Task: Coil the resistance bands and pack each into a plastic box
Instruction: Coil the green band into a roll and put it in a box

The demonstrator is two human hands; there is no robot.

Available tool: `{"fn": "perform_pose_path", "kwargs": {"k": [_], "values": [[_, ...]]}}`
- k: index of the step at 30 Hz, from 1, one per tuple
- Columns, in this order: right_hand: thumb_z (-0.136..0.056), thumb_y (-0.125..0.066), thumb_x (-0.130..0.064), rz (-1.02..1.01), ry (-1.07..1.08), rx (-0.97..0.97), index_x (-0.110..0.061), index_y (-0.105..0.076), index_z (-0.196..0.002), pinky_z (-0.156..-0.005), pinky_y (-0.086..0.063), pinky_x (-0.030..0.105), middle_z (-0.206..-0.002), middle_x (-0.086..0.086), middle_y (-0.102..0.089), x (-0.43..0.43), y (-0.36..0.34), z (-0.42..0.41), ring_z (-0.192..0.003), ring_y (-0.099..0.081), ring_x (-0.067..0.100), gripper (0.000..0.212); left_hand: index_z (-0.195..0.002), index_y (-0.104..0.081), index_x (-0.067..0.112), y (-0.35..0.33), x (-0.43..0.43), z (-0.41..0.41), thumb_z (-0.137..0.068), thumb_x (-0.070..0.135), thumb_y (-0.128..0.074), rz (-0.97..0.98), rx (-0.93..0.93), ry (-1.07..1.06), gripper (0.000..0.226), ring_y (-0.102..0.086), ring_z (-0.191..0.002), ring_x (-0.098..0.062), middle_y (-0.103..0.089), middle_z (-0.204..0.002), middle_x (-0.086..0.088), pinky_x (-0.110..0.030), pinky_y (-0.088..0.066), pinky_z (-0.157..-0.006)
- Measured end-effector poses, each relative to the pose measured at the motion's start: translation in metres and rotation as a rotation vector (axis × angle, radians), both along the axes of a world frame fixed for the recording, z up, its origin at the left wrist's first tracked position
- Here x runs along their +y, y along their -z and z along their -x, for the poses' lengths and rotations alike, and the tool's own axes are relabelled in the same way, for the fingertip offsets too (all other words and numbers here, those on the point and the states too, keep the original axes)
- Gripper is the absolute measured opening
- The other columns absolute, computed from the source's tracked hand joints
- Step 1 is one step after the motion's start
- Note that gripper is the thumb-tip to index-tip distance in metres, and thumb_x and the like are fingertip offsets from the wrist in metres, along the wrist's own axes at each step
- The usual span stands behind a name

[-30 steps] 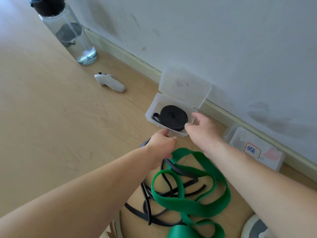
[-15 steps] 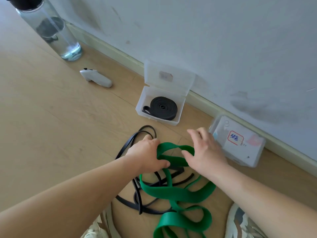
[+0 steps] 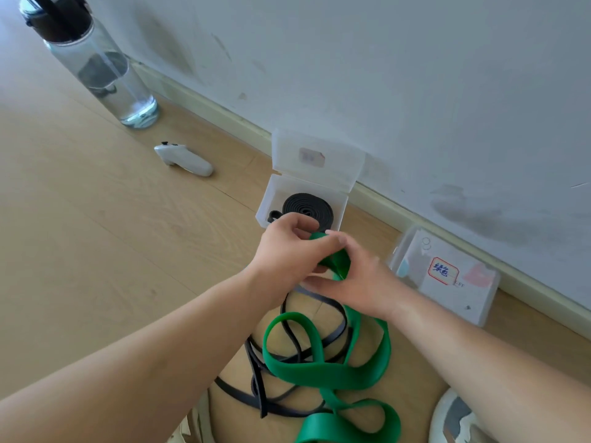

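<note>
Both hands have risen from the floor since half a second ago. Then they lay low on the green resistance band (image 3: 319, 369); now they hold its upper end in the air, just in front of the open plastic box (image 3: 265, 203). The left hand (image 3: 287, 251) has its fingers curled and pinches the top of the band. The right hand (image 3: 355, 279) pinches the folded band between thumb and fingers, close against the left. The rest of the green band hangs down and lies in wide loops on the floor between the forearms. It lies across a loose black band (image 3: 257, 388), which is tangled under it.

The open box stands where it was, its lid (image 3: 316, 158) leaning back against the wall. A coiled black band (image 3: 308, 207) lies flat inside it. To its right, beside the skirting, a closed plastic box (image 3: 463, 292) bears a red-edged label with blue handwriting.

The surface is a pale wooden floor (image 3: 96, 251). It meets a scuffed white wall (image 3: 415, 75) at a cream skirting board (image 3: 224, 116). On the far left stands a clear water bottle (image 3: 105, 68) with a black cap. Near it lies a small white controller (image 3: 184, 159). Part of a shoe (image 3: 454, 417) shows at the lower right edge.
</note>
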State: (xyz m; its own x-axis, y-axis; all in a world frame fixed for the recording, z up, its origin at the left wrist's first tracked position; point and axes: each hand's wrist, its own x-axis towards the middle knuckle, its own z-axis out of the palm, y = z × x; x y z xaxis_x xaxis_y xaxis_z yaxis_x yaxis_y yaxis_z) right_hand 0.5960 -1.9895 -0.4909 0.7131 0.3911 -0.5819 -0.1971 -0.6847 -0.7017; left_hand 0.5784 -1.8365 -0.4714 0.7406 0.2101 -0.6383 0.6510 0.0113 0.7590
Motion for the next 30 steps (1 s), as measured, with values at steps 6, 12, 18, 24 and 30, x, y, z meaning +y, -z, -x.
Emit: {"fn": "perform_pose_path", "kwargs": {"k": [6,12,18,24,30], "values": [[-0.103,-0.053,-0.034,0.037,0.117,-0.077,-0.031,-0.063,-0.093,-0.075,-0.052,0.033,-0.089,-0.007,-0.075,-0.007,0.012,-0.009,-0.088,-0.069,0.013,0.014,-0.117,-0.074,0.027,-0.004,0.009,-0.005,-0.092,0.015,-0.069,-0.200,-0.206,0.218,0.028,-0.068,-0.099,0.004,-0.072,-0.111,0.015,-0.006,-0.051,-0.084],[-0.092,-0.066,-0.041,0.030,0.036,-0.004,-0.013,-0.063,-0.080,-0.059,-0.042,0.033,-0.064,0.003,-0.058,-0.010,-0.028,-0.009,-0.059,-0.052,0.016,0.031,-0.108,-0.071,0.023,-0.024,0.006,-0.005,-0.082,0.026,-0.086,-0.188,-0.217,0.350,0.030,-0.071,-0.094,0.001,-0.077,-0.101,0.010,-0.014,-0.056,-0.081],[-0.086,-0.074,-0.042,0.030,-0.081,-0.024,-0.023,-0.073,-0.086,-0.071,-0.054,0.018,-0.074,-0.008,-0.069,-0.018,-0.118,-0.014,-0.072,-0.066,0.005,0.019,-0.094,-0.076,0.023,-0.110,0.011,-0.013,-0.082,0.023,-0.087,-0.240,-0.272,0.477,0.016,-0.076,-0.085,-0.015,-0.080,-0.087,0.004,-0.038,-0.062,-0.088],[-0.093,-0.069,-0.032,-0.157,-0.131,0.079,-0.023,-0.074,-0.112,-0.112,-0.049,0.042,-0.115,0.001,-0.078,-0.036,-0.240,-0.003,-0.116,-0.070,0.016,0.021,-0.090,-0.075,0.021,-0.247,0.001,-0.004,-0.084,0.028,-0.084,-0.369,-0.423,0.573,0.013,-0.074,-0.079,-0.018,-0.079,-0.083,0.001,-0.028,-0.061,-0.072],[-0.108,-0.050,-0.026,-0.367,0.093,-0.079,-0.015,-0.067,-0.117,-0.114,-0.047,0.044,-0.121,0.009,-0.074,-0.044,-0.343,0.036,-0.122,-0.067,0.025,0.022,-0.092,-0.072,0.023,-0.364,-0.016,0.027,-0.083,0.032,-0.083,-0.385,-0.595,0.424,0.017,-0.073,-0.081,-0.020,-0.077,-0.086,0.000,-0.029,-0.060,-0.069]]}}
